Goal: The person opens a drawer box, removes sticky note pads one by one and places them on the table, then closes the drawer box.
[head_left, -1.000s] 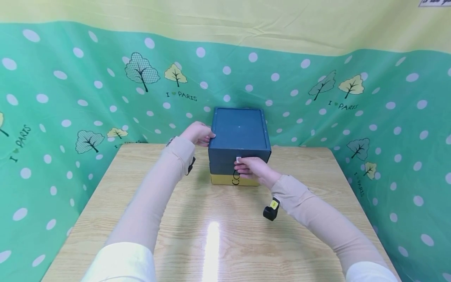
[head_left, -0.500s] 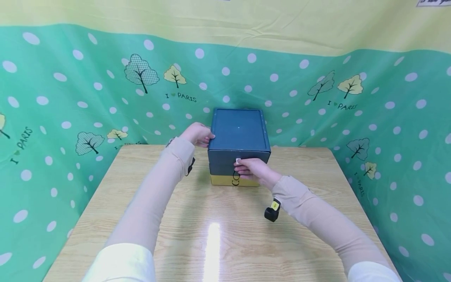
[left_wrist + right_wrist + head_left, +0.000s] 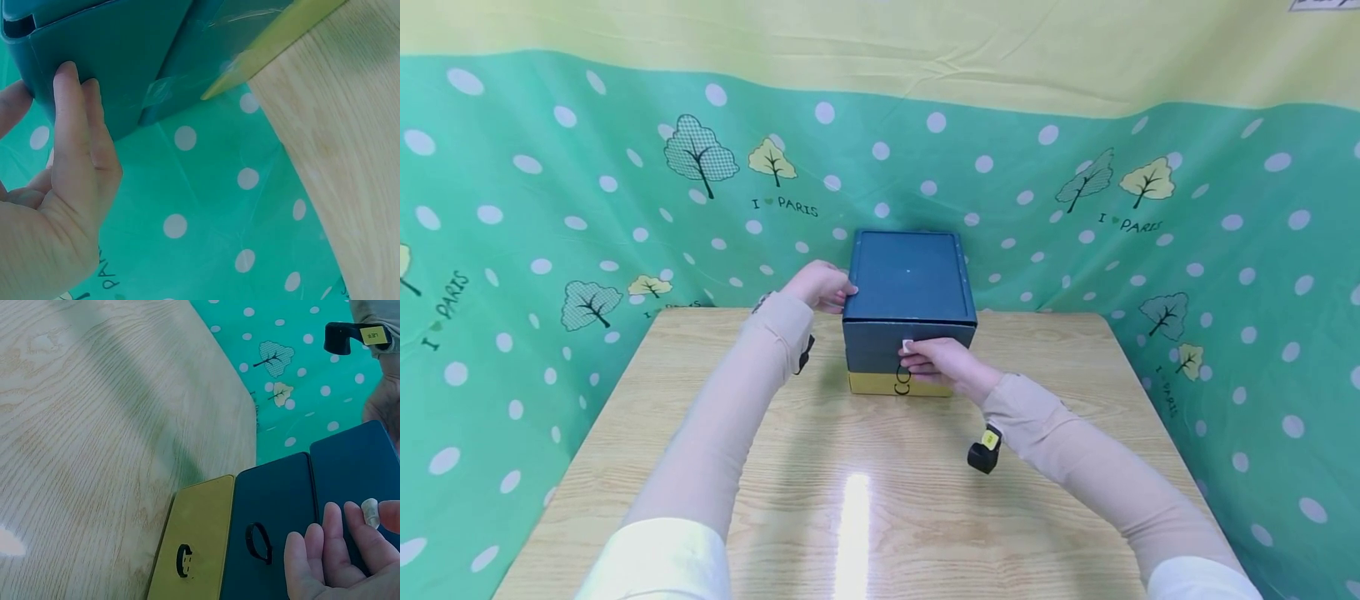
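A small drawer cabinet (image 3: 906, 275) stands at the back of the table, dark blue above a yellow bottom section (image 3: 868, 383). My right hand (image 3: 949, 362) pinches the white knob (image 3: 370, 514) of the top drawer (image 3: 353, 469) between thumb and index finger. Its other fingers extend in front of the lower fronts, where black loop pulls (image 3: 257, 542) hang. A thin dark gap shows under the cabinet's top edge. My left hand (image 3: 69, 169) rests against the cabinet's left side with straight fingers, its thumb at the top edge. The drawer's contents are hidden.
The wooden table (image 3: 700, 433) spreads in front and to both sides of the cabinet. A green dotted curtain (image 3: 1030, 200) hangs close behind it and along the table's sides. Black cameras (image 3: 983, 450) hang from the wrists.
My right hand and the white knob have come very slightly toward me, and the dark gap under the top edge looks a little wider. The left hand has kept its place.
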`<action>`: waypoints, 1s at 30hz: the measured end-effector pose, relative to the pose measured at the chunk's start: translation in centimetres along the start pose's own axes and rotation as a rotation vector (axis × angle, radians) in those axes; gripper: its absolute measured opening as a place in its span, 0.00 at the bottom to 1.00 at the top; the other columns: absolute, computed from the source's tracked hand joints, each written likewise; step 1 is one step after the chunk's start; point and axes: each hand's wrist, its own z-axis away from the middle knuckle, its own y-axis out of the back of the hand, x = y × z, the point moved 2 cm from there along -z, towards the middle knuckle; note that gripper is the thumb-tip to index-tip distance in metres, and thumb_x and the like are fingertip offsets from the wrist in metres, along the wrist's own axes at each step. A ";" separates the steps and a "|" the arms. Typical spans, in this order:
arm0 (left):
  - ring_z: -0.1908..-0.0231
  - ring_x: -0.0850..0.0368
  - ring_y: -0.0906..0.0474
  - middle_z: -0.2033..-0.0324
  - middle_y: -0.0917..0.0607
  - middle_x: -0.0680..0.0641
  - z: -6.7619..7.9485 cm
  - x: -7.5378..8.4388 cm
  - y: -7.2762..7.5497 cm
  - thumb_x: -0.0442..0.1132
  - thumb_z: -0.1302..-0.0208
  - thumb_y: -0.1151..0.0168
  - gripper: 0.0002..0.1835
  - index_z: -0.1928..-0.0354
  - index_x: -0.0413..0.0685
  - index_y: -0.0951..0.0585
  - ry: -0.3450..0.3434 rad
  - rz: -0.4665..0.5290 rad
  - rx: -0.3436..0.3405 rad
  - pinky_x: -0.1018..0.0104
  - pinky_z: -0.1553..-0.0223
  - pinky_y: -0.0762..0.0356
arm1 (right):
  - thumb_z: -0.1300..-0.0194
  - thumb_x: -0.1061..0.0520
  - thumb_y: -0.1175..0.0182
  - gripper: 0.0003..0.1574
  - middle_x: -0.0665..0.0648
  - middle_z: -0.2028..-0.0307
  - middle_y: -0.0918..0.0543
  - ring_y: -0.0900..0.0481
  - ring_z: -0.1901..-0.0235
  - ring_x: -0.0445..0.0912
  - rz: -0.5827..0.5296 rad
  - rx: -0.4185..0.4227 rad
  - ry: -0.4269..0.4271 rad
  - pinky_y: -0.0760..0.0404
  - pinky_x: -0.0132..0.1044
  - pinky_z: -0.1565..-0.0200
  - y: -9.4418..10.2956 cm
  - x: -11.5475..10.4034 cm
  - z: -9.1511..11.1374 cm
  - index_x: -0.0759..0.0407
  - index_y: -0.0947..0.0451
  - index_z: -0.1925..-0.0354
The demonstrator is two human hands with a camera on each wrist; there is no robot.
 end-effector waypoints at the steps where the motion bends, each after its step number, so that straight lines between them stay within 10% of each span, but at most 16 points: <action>1: 0.41 0.45 0.28 0.41 0.28 0.38 0.0 0.0 0.0 0.32 0.34 0.44 0.32 0.30 0.42 0.42 0.001 -0.001 0.000 0.60 0.46 0.21 | 0.28 0.53 0.50 0.23 0.60 0.55 0.17 0.20 0.57 0.47 0.003 0.000 0.002 0.26 0.45 0.39 0.0 0.0 0.0 0.69 0.27 0.44; 30: 0.41 0.46 0.28 0.41 0.27 0.38 -0.1 -0.1 0.1 0.32 0.33 0.45 0.30 0.31 0.42 0.41 -0.005 0.007 -0.024 0.61 0.45 0.23 | 0.28 0.53 0.51 0.24 0.62 0.55 0.17 0.19 0.54 0.50 0.073 -0.060 0.040 0.29 0.49 0.37 0.2 0.5 0.4 0.70 0.27 0.44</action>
